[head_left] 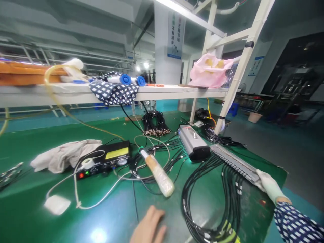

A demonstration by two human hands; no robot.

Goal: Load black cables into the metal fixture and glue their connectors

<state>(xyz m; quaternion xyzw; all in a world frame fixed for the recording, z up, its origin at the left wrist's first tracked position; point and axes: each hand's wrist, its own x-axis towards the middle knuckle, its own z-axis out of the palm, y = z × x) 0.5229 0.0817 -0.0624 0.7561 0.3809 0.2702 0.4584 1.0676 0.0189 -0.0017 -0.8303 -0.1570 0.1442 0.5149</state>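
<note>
My left hand (pixel 149 226), bare, is low in the middle over the green table (pixel 113 216), its fingers apart and nothing in them. On the right, my right hand (pixel 268 184) wears a white glove and grips the near end of a long grey metal bar (pixel 235 162). Black cables (pixel 227 189) run out from the bar's side and loop toward the front edge. Beyond the bar's far end lies a silver box (pixel 193 141) with a black end cap. A tool with a tape-wrapped handle (pixel 159 175) lies between the box and my left hand.
A black controller (pixel 106 158) with red and green lights sits at left, beside a crumpled cloth (pixel 65 157). Further back lies a cable coil (pixel 155 123). A white shelf (pixel 162 89) with a pink bag (pixel 211 71) spans the back; its post (pixel 236 74) rises at right.
</note>
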